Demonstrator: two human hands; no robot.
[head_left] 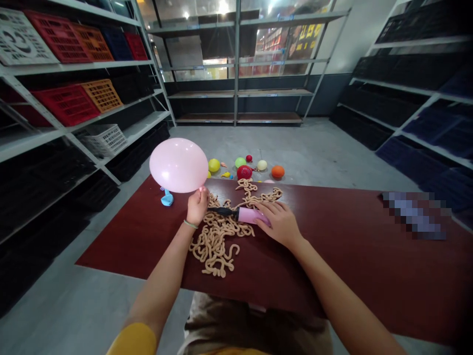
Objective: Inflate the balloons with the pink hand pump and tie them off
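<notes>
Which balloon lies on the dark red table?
The small light-blue balloon by the far edge; the pale pink balloon is held in the left hand, the others lie on the floor.

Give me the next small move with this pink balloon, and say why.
Probably pinch the neck tighter and tie it off: the pink balloon already looks well inflated, its neck sits in the fingers of the left hand, and the pink hand pump lies under the right hand.
</notes>
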